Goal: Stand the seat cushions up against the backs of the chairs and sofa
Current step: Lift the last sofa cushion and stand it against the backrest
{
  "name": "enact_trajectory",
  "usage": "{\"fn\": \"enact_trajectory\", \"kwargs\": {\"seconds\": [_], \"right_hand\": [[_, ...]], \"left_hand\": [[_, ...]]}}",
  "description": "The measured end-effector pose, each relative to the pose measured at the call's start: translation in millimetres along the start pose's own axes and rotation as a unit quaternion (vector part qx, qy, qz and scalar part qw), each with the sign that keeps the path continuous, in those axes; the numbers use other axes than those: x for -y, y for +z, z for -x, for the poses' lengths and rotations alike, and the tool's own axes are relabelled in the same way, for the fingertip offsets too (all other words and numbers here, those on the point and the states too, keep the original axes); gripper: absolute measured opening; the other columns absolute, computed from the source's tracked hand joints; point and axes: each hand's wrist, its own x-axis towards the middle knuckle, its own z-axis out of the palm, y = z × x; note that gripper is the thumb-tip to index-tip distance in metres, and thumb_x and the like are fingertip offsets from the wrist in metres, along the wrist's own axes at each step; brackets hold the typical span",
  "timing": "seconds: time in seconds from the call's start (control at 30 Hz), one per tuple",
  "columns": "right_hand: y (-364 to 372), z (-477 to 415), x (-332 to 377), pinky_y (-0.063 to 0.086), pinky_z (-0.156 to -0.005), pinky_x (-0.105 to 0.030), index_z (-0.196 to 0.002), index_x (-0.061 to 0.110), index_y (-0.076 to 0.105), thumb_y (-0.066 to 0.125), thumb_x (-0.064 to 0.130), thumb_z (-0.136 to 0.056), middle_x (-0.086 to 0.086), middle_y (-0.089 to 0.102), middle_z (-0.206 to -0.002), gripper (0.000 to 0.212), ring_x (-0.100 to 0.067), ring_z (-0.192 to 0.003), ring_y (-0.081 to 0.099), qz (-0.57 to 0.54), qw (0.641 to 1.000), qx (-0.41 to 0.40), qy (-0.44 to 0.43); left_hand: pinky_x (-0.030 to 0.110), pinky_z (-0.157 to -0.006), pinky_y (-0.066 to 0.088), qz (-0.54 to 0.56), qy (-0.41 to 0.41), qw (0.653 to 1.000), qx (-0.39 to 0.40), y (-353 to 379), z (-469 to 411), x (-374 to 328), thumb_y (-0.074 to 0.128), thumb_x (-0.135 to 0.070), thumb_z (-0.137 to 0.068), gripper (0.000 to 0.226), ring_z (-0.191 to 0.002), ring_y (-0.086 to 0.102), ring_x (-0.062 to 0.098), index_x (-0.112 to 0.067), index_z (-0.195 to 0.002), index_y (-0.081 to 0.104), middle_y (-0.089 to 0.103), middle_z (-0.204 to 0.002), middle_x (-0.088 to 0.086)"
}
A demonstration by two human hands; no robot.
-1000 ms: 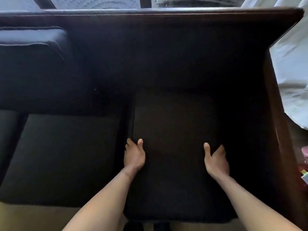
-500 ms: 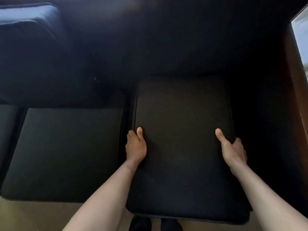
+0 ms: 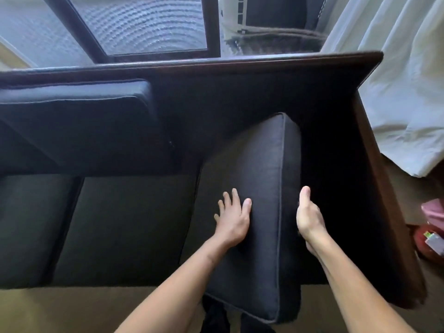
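The dark right-hand seat cushion (image 3: 262, 164) is raised off the sofa base and tilted, its piped edge turned up and its near corner hanging past the sofa's front. My left hand (image 3: 233, 219) presses flat on its broad face, fingers spread. My right hand (image 3: 308, 217) grips its right side, thumb up, fingers hidden behind it. Another cushion (image 3: 79, 121) leans upright against the sofa back (image 3: 264, 66) at the left. The middle seat cushion (image 3: 127, 227) and the far-left one (image 3: 31, 227) lie flat.
The sofa's brown wooden right arm (image 3: 384, 212) stands close beside the raised cushion. A white curtain (image 3: 396, 92) hangs beyond it, with pink and red items (image 3: 432, 227) on the floor below. A window (image 3: 144, 25) is behind the sofa. Tan floor (image 3: 72, 308) runs along the front.
The right seat cushion lay flat with both hands at its sides. Now it is lifted and tipped up on one side, and the view has risen to show the window.
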Motion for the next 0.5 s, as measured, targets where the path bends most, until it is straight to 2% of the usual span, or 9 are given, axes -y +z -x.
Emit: {"fn": "enact_trajectory", "kwargs": {"seconds": [0.03, 0.07, 0.13, 0.23, 0.3, 0.37, 0.4, 0.47, 0.5], "right_hand": [[3.8, 10.0, 10.4, 0.046, -0.070, -0.039, -0.085, 0.026, 0.063, 0.026, 0.071, -0.091, -0.004, 0.060, -0.087, 0.059, -0.025, -0.076, 0.058, -0.011, 1.000, 0.014, -0.012], [7.7, 15.5, 17.2, 0.043, -0.061, -0.039, -0.072, 0.023, 0.054, 0.034, 0.061, -0.086, -0.001, 0.056, -0.076, 0.046, -0.021, -0.067, 0.052, -0.009, 0.999, 0.035, -0.031], [17.6, 31.1, 34.1, 0.051, -0.058, -0.047, -0.074, 0.014, 0.059, 0.044, 0.030, -0.079, -0.002, 0.062, -0.073, 0.023, -0.023, -0.064, 0.055, -0.001, 0.994, 0.082, -0.067], [36.2, 55.8, 62.1, 0.060, -0.071, -0.058, -0.090, 0.012, 0.071, 0.037, -0.006, -0.069, -0.003, 0.067, -0.077, 0.043, -0.021, -0.064, 0.062, -0.016, 0.974, 0.171, -0.145], [46.9, 62.2, 76.6, 0.060, -0.079, -0.058, -0.093, 0.015, 0.073, 0.037, -0.009, -0.062, -0.004, 0.068, -0.083, 0.053, -0.022, -0.070, 0.067, -0.003, 0.956, 0.207, -0.209], [55.5, 59.6, 88.5, 0.059, -0.084, -0.055, -0.099, 0.020, 0.072, 0.036, -0.011, -0.062, -0.005, 0.070, -0.092, 0.060, -0.021, -0.078, 0.070, 0.037, 0.935, 0.242, -0.255], [59.1, 57.3, 94.4, 0.059, -0.085, -0.050, -0.102, 0.021, 0.070, 0.036, -0.013, -0.063, -0.004, 0.071, -0.096, 0.063, -0.018, -0.085, 0.071, 0.072, 0.924, 0.255, -0.277], [66.1, 56.7, 109.1, 0.056, -0.092, -0.040, -0.112, 0.022, 0.067, 0.038, -0.016, -0.067, 0.002, 0.069, -0.107, 0.065, -0.014, -0.102, 0.066, 0.169, 0.895, 0.251, -0.327], [69.4, 56.6, 117.4, 0.053, -0.095, -0.039, -0.116, 0.023, 0.063, 0.041, -0.014, -0.068, 0.005, 0.063, -0.115, 0.065, -0.014, -0.108, 0.061, 0.229, 0.875, 0.225, -0.361]], "left_hand": [[0.056, -0.128, 0.003, 0.020, 0.017, 1.000, -0.005, -11.8, 15.0, -5.1, 0.023, -0.045, -0.115, 0.062, -0.164, -0.006, 0.032, -0.018, -0.169, 0.009, -0.005, -0.178, 0.008], [0.049, -0.128, 0.003, 0.041, 0.031, 0.999, -0.014, -24.7, 28.0, -8.6, 0.023, -0.041, -0.116, 0.060, -0.164, -0.003, 0.027, -0.017, -0.169, 0.013, -0.001, -0.179, 0.005], [0.034, -0.127, 0.005, 0.069, 0.045, 0.996, -0.038, -51.5, 50.5, -12.7, 0.025, -0.038, -0.116, 0.058, -0.164, 0.005, 0.019, -0.014, -0.168, 0.018, 0.010, -0.178, 0.002], [0.035, -0.125, 0.017, 0.098, 0.028, 0.991, -0.092, -92.8, 79.0, -16.2, 0.027, -0.042, -0.109, 0.063, -0.159, 0.025, 0.023, -0.014, -0.166, 0.029, 0.025, -0.175, 0.004], [0.041, -0.124, 0.024, 0.102, 0.013, 0.988, -0.113, -115.8, 94.8, -16.7, 0.029, -0.046, -0.095, 0.077, -0.154, 0.035, 0.027, -0.019, -0.167, 0.027, 0.026, -0.175, 0.002], [0.046, -0.122, 0.029, 0.031, 0.005, 0.993, -0.111, -127.1, 107.8, -17.4, 0.042, -0.054, -0.097, 0.088, -0.154, 0.032, 0.031, -0.016, -0.170, 0.010, 0.018, -0.177, 0.005], [0.050, -0.120, 0.033, -0.027, -0.007, 0.994, -0.108, -128.3, 111.9, -16.5, 0.053, -0.063, -0.093, 0.106, -0.156, 0.029, 0.032, -0.013, -0.169, -0.001, 0.013, -0.177, 0.008], [0.062, -0.114, 0.040, -0.134, -0.056, 0.983, -0.113, -128.1, 116.2, -10.9, 0.070, -0.080, -0.070, 0.146, -0.156, 0.024, 0.036, -0.011, -0.165, -0.018, 0.006, -0.175, 0.014], [0.065, -0.111, 0.043, -0.173, -0.072, 0.974, -0.125, -127.7, 114.7, -5.3, 0.075, -0.080, -0.063, 0.155, -0.154, 0.027, 0.038, -0.010, -0.163, -0.021, 0.008, -0.172, 0.017]]}}
